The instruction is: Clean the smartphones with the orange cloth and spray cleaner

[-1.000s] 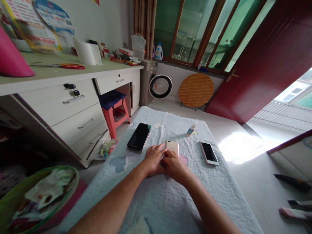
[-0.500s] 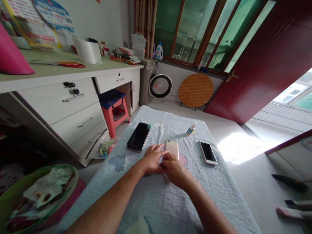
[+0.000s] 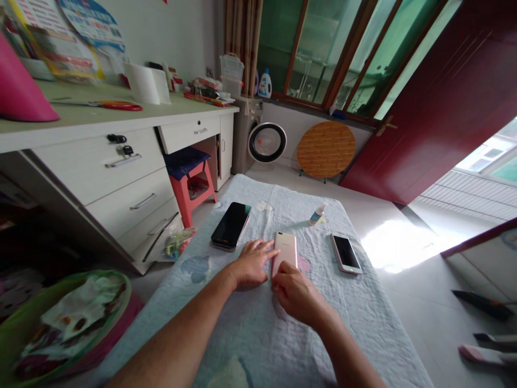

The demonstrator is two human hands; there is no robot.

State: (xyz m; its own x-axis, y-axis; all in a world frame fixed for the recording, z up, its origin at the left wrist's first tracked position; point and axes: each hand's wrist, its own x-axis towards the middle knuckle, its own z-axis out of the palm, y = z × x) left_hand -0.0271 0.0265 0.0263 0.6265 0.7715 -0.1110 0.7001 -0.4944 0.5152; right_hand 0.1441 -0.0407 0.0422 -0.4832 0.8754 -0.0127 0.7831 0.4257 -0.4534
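A pink-gold phone [image 3: 286, 247] lies back side up on the light blue quilted cloth [image 3: 250, 334]. My left hand [image 3: 253, 263] rests flat with its fingers spread, the fingertips at the phone's left edge. Over the phone's lower end is my right hand [image 3: 294, 288], its fingers curled together; whatever they may pinch is hidden. To the left lies a black phone [image 3: 231, 225], screen up. On the right, a white-framed phone [image 3: 346, 253] also lies screen up. A small spray bottle [image 3: 317, 214] stands slightly tilted behind them.
On the left are a desk [image 3: 133, 121] with drawers, a red stool [image 3: 189, 183] and a waste basket [image 3: 131, 307]. Farther back are a washing machine [image 3: 246, 113] with its door open and a round wooden board [image 3: 326, 150]. A dark red door [image 3: 420, 97] stands at right.
My right hand has moved slightly down and right, away from my left hand, showing more of the pink-gold phone. My left hand has barely moved.
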